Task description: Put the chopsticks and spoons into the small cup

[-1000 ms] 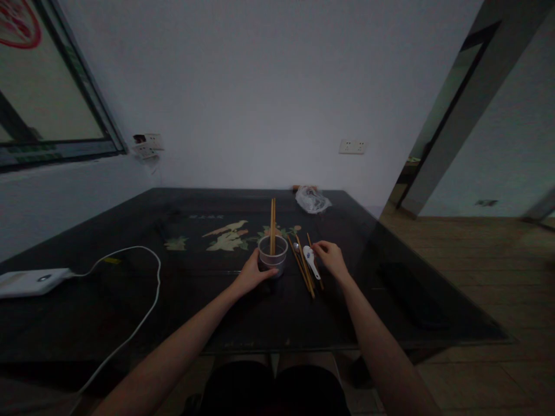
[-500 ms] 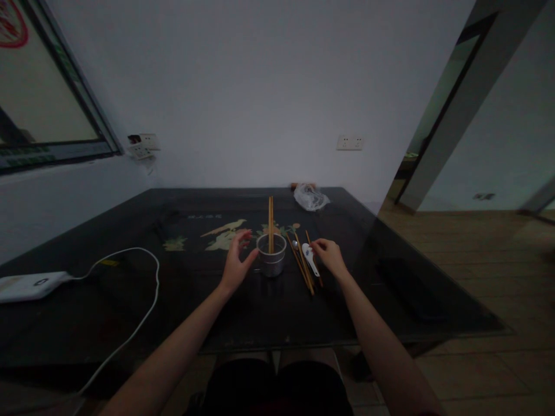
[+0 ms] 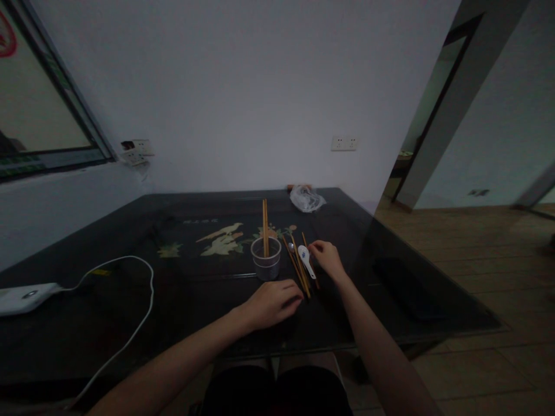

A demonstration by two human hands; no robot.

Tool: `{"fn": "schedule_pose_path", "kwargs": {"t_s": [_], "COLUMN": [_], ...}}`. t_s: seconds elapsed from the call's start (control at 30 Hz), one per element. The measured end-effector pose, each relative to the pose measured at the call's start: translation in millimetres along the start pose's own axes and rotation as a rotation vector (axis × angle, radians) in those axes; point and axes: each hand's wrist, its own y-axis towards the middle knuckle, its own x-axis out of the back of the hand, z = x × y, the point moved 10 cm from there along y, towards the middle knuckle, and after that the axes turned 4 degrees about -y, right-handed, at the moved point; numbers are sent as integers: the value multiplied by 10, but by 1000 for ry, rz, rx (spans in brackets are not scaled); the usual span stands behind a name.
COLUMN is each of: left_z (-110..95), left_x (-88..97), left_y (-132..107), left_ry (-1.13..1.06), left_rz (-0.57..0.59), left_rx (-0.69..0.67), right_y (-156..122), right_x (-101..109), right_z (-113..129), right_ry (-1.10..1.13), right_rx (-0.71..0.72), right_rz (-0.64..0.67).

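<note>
A clear cup (image 3: pixel 266 269) stands on the dark table with a pair of wooden chopsticks (image 3: pixel 265 225) upright in it. To its right lie several loose wooden chopsticks (image 3: pixel 299 267), a small metal spoon (image 3: pixel 291 247) and a white soup spoon (image 3: pixel 307 263) with a blue mark. My left hand (image 3: pixel 273 303) is in front of the cup, fingers loosely curved and somewhat apart, its tips beside the near ends of the loose chopsticks. My right hand (image 3: pixel 327 259) has its fingertips pinched at the rightmost chopstick, beside the soup spoon's bowl.
A crumpled clear plastic bag (image 3: pixel 307 199) lies at the table's back edge by the wall. On the left, a white device (image 3: pixel 28 297) trails a white cable (image 3: pixel 151 289) over the near edge. A dark flat object (image 3: pixel 407 289) lies at right.
My left hand has left the cup's left side and come round in front of it to the near ends of the loose chopsticks. My right hand has barely moved. The view has shifted slightly.
</note>
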Motion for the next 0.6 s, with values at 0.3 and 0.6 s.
{"fn": "schedule_pose_path", "kwargs": {"t_s": [0.3,0.6], "left_z": [681,738], "left_x": [-175,-318], "left_y": [481,538], "left_ry": [256,310], "left_rz": [47,62], "left_rx": [530,652], "right_y": [-37,-93], "right_x": [-5,-19], "right_z": [76,146], "right_ry": [-46,-115], "right_rx": [5,0], "right_rz": [46,77]}}
